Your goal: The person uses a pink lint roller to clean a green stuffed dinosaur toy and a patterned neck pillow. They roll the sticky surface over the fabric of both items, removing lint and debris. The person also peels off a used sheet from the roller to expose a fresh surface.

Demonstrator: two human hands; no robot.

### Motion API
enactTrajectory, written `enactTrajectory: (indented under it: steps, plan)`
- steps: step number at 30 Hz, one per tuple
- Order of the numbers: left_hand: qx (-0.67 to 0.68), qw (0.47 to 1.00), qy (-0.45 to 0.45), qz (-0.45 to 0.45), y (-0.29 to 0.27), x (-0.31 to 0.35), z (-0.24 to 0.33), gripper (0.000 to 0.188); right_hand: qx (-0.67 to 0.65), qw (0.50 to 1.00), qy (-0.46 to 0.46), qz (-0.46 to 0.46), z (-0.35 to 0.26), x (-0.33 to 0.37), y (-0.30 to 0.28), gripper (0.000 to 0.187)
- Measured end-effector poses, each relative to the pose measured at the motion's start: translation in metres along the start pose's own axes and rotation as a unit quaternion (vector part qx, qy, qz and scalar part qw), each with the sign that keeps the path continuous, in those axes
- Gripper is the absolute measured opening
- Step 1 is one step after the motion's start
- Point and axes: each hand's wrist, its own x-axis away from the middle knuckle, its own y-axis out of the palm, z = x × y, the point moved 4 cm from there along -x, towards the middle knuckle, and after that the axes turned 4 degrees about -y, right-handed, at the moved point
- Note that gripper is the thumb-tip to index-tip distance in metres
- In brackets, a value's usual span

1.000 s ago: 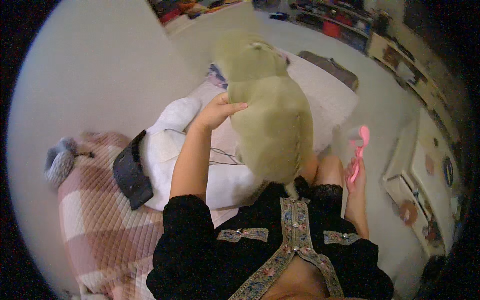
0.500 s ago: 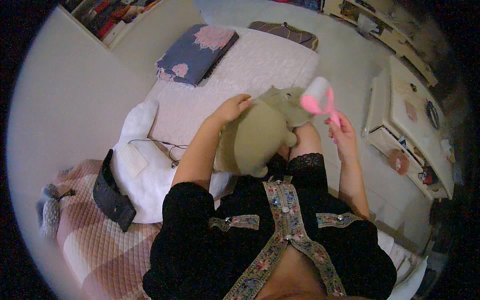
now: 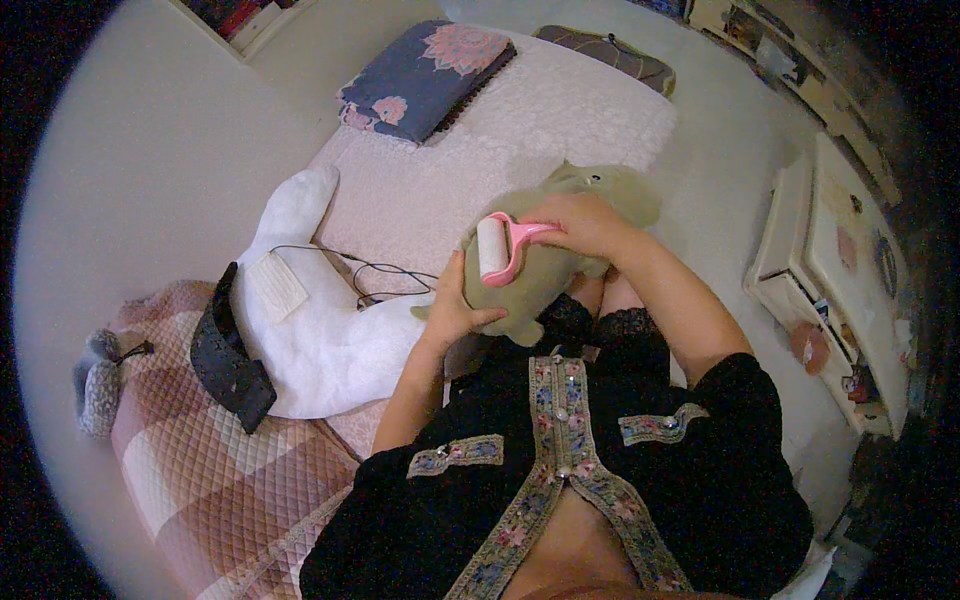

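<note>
A khaki-green plush animal rests across my lap, its head with one small dark eye toward the far right. In my right hand is a lint roller with a pink handle and a white sheet drum. The drum lies against the plush's body. With thumb and fingers apart, my left hand grips the plush's left end. A white fluffy cushion lies just left of that hand, with a thin dark cable running across it.
A folded blue blanket with pink flowers lies on the pale bed. At left are a black strap-like band, a checked quilt and a grey fluffy object. A low cream cabinet with an open drawer stands at right.
My right hand has brought the lint roller left, from the air beside the plush onto its body. My left hand has shifted from the plush's top edge down to its left end.
</note>
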Motion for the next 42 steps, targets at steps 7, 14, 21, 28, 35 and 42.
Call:
enactTrajectory:
  steps: [7,14,21,28,35,42]
  plan:
    - [-0.046,0.999,-0.017,-0.021,0.021,-0.001,-0.03,0.109,0.079,0.995,0.051,0.045,0.08,0.066,-0.048,0.033]
    - [-0.032,0.999,-0.022,-0.033,0.023,0.0,-0.029,0.112,0.154,0.963,0.217,0.052,0.081,0.159,-0.148,0.038]
    - [-0.013,0.998,0.002,-0.056,0.015,-0.001,-0.034,0.116,0.064,0.998,-0.018,-0.009,-0.018,0.035,-0.029,0.036]
    - [0.011,0.997,-0.05,-0.061,0.02,0.007,-0.039,0.112,0.027,0.998,0.046,0.021,0.046,0.062,-0.032,0.036]
    - [0.005,0.997,-0.024,-0.078,0.016,-0.004,-0.026,0.112,0.217,0.936,0.271,0.065,0.107,0.202,-0.132,0.039]
    - [-0.156,0.977,0.142,0.005,0.008,-0.055,0.082,0.112,-0.044,0.935,0.27,0.226,0.083,0.169,-0.121,0.036]
